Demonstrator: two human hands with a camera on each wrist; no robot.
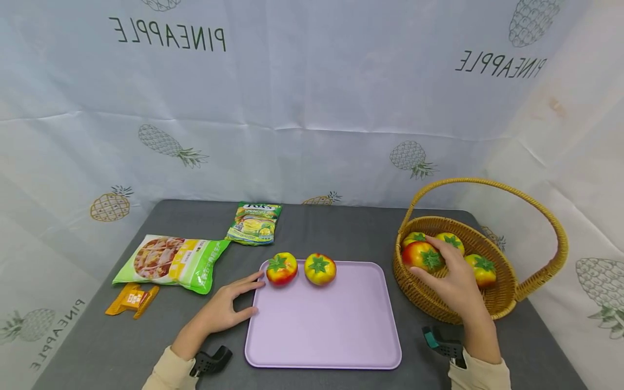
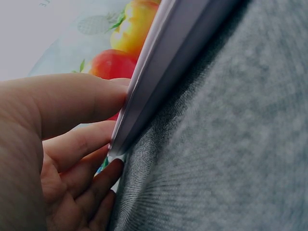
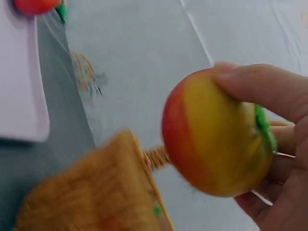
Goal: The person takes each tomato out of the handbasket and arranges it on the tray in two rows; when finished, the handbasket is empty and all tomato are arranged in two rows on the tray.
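Observation:
My right hand [image 1: 455, 284] grips a red-and-yellow persimmon-like fruit [image 1: 422, 256] with a green leafy top, over the left part of a wicker basket [image 1: 404, 290]. In the right wrist view, the thumb and fingers hold this fruit [image 3: 216, 134] by its sides, above the basket's rim. Several similar fruits, one of them [image 1: 482, 271] at the right, lie inside the basket. My left hand [image 1: 221, 309] touches the left edge of a lilac tray [image 1: 322, 325], thumb and fingers spread along its rim. On the tray's back left sit two more fruits, one [image 1: 281, 268] beside the other [image 1: 320, 269].
Left of the tray lie a large green-and-white food packet [image 1: 170, 261] and a small orange packet [image 1: 131, 299]. A Fox's candy bag [image 1: 254, 223] lies behind it. The basket's tall handle [image 1: 487, 183] arches up at right. Patterned cloth [image 1: 292, 162] hangs behind the grey table [image 1: 351, 227].

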